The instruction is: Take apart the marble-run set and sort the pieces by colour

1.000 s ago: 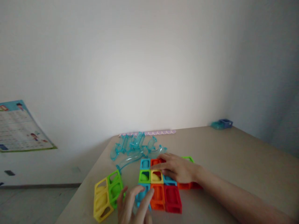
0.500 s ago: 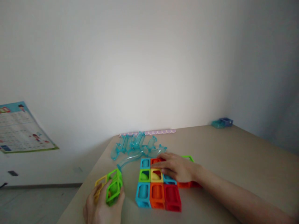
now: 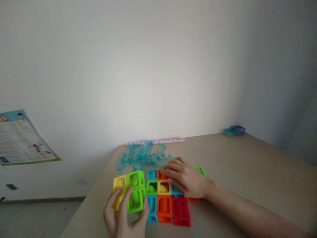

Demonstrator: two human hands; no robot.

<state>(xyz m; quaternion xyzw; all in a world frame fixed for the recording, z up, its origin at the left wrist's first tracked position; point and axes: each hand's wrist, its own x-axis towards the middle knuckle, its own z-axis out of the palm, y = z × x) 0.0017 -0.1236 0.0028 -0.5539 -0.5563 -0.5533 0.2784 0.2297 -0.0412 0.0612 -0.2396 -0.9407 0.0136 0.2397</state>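
Observation:
My left hand [image 3: 126, 211] is closed around a joined group of hollow cube blocks, a yellow part [image 3: 120, 185] on the left and a green part [image 3: 135, 198] on the right. This group is tilted up, right beside a flat grid of coloured cube blocks [image 3: 164, 210] on the table; I cannot tell whether they touch. Blue, green, yellow, orange and red blocks make up the grid. Across its back right part lies my right hand [image 3: 187, 178], fingers stretched out on top of the blocks and covering several of them. A green block [image 3: 200, 170] shows beyond this hand.
Clear blue tube pieces [image 3: 138, 155] lie in a heap behind the grid. A patterned purple strip [image 3: 168, 141] runs along the wall. In the far right corner of the table [image 3: 247, 172] stands a small dark blue container [image 3: 238, 129]. A poster [image 3: 24, 138] hangs at left.
My left hand has moved right and slightly up with the yellow and green blocks, bringing them beside the grid and turning their faces toward me. My right hand stays on the grid, shifted slightly.

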